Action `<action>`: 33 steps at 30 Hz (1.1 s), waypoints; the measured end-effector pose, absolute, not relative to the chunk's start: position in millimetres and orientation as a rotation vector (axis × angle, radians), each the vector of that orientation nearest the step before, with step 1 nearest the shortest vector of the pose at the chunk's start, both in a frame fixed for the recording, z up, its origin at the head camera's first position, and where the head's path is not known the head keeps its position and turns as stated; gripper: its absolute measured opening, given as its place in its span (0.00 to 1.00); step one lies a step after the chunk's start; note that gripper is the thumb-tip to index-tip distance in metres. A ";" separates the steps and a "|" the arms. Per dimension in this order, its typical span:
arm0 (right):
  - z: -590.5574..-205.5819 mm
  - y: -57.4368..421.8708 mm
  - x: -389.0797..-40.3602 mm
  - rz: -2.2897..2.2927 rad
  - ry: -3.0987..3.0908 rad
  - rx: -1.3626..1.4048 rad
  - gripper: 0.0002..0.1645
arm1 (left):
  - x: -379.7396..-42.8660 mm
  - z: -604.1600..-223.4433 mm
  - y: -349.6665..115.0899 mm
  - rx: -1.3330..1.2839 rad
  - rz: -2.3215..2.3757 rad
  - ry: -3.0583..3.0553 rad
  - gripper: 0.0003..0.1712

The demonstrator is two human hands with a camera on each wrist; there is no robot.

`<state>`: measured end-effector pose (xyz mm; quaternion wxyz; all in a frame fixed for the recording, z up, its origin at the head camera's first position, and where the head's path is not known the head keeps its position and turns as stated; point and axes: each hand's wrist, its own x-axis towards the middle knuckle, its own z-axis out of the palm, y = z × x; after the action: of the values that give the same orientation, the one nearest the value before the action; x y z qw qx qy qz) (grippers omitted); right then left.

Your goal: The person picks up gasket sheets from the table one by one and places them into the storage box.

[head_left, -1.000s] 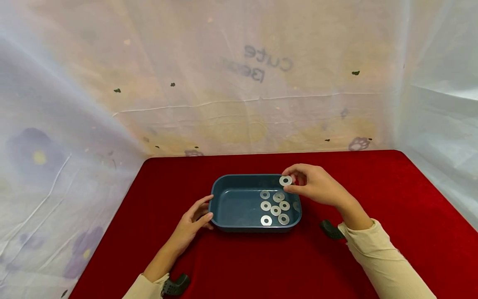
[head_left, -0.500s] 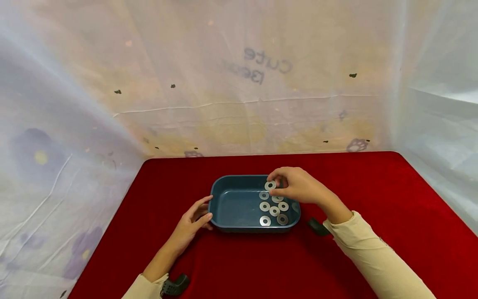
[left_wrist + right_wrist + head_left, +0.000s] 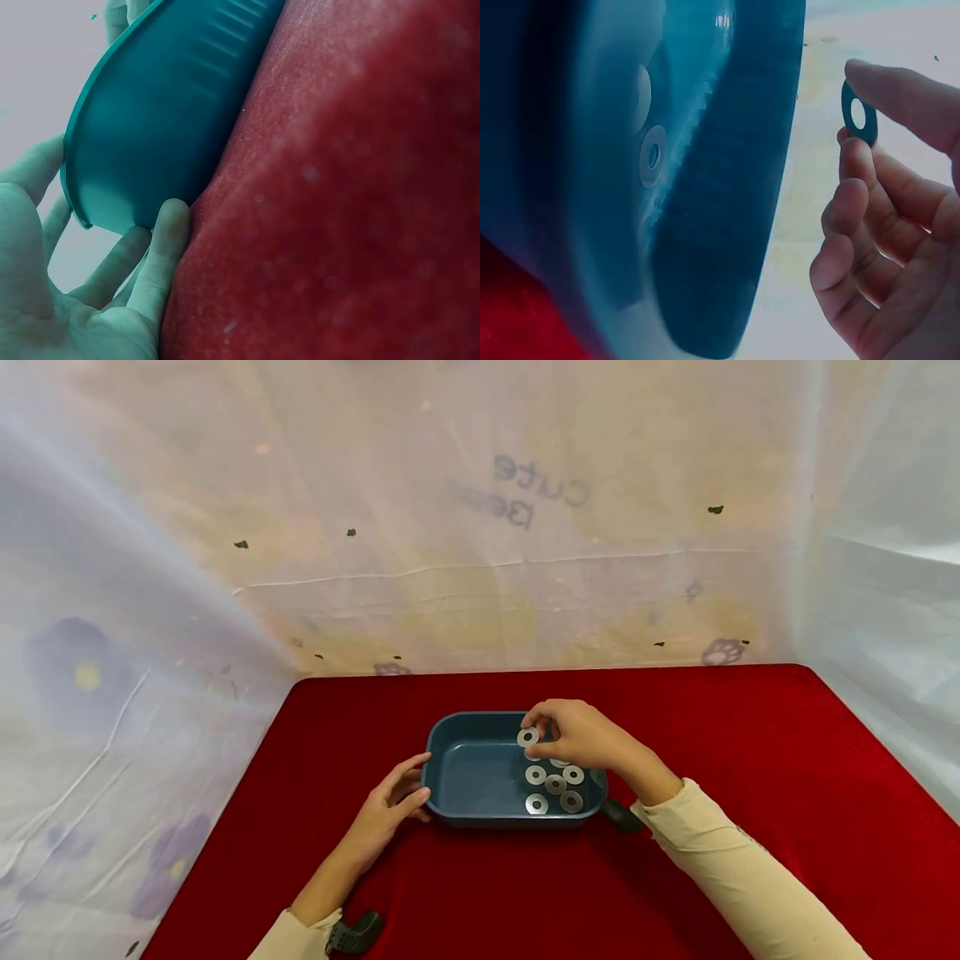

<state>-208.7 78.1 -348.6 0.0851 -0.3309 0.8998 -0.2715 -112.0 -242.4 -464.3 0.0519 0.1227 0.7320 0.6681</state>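
Observation:
A flat metal washer is pinched upright between the thumb and index finger of my right hand, over the far inside wall of a blue rectangular tray. In the right wrist view this washer shows edge-tilted, the other fingers loosely bent below it. Several more washers lie on the tray's floor in its right half; a couple are partly hidden by my right hand. At the tray's left end, my left hand touches the rim and outer wall with spread, mostly straight fingers.
Red cloth covers the table beneath the tray. A pale printed curtain hangs behind the table and along both sides. Dark wrist devices sit by both cuffs.
My right hand has carried the pinched washer leftward from the tray's far right corner and slightly nearer, now over the far-row washers. The left hand stays at the tray's left end.

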 end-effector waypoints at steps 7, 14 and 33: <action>-349.8 76.4 -212.4 -0.821 2.662 -0.967 0.19 | -112.6 -463.4 -241.7 0.379 2.037 2.226 0.31; -354.2 73.3 -216.5 -0.788 2.646 -0.943 0.19 | -111.9 -463.9 -242.5 0.369 2.036 2.234 0.31; -349.3 75.8 -211.7 -0.763 2.676 -0.950 0.19 | -112.3 -461.9 -240.8 0.358 2.042 2.227 0.31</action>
<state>-211.7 75.8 -349.3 0.1006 -0.3215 0.9055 -0.2581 -112.3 -240.8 -461.9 0.0495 0.1176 0.7311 0.6703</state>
